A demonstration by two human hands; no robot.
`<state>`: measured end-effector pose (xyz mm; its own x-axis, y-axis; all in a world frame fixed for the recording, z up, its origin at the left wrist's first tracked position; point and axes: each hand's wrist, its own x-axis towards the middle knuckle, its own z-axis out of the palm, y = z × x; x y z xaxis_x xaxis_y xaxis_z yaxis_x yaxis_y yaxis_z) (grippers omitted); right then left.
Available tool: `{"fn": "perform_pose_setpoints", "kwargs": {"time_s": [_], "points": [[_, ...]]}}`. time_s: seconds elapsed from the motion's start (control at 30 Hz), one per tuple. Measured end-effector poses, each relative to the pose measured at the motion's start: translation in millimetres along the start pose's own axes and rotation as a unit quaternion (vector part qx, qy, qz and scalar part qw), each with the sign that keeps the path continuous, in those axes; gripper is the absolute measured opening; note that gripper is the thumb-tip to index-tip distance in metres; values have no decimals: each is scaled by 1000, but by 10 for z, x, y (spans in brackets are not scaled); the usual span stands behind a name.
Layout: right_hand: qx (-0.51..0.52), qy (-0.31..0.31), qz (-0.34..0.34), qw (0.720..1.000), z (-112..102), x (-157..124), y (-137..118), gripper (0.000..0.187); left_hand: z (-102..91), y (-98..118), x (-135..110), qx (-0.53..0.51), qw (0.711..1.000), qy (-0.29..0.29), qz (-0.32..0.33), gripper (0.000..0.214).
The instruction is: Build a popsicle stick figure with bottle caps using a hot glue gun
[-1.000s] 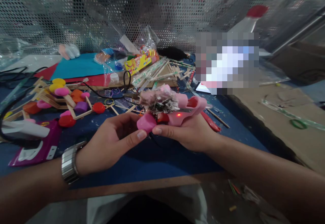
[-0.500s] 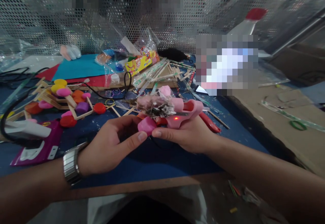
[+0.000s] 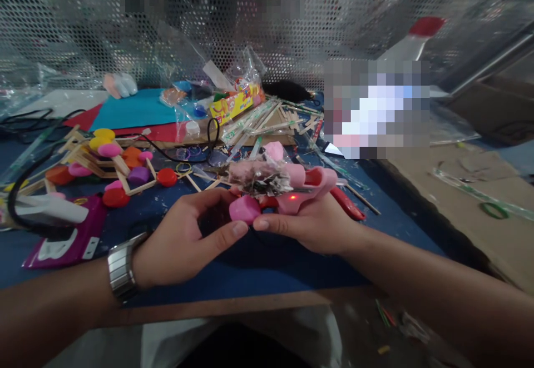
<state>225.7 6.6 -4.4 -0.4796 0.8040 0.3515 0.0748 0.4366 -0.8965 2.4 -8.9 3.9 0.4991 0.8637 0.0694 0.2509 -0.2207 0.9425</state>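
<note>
My right hand (image 3: 321, 223) is closed round a pink hot glue gun (image 3: 294, 179) with a small red light lit on its side. Grey, stringy residue clings to its front, and the nozzle points left. Below the front of the gun, my left hand (image 3: 187, 234) grips a pink bottle cap (image 3: 245, 209) with the thumb at its lower edge and the fingers behind it. My right thumb lies close to the cap; whether it touches cannot be told. Something red shows partly between the cap and the gun. The nozzle tip is hard to make out.
Stick frames with coloured caps (image 3: 125, 173) stand at left, near a purple packet (image 3: 70, 234) and black cable. A yellow box (image 3: 233, 104), wooden sticks (image 3: 267, 120) and plastic bags lie behind. A red-handled tool (image 3: 348, 204) lies right of the gun; cardboard (image 3: 467, 190) is further right.
The view has shifted slightly, so everything appears a little further right. Both hands keep their hold on the glue gun and the bottle cap, with hardly any movement.
</note>
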Motion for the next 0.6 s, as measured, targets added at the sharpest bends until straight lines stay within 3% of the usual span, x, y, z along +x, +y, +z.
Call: {"fn": "perform_pose_setpoints", "kwargs": {"time_s": [0.3,0.6], "points": [[17,8,-3,1000,12,15,-5,33,8,31,2,22,1000,7,3,26],[32,26,37,998,48,-20,8,36,3,12,1,-3,1000,9,-5,33]]}}
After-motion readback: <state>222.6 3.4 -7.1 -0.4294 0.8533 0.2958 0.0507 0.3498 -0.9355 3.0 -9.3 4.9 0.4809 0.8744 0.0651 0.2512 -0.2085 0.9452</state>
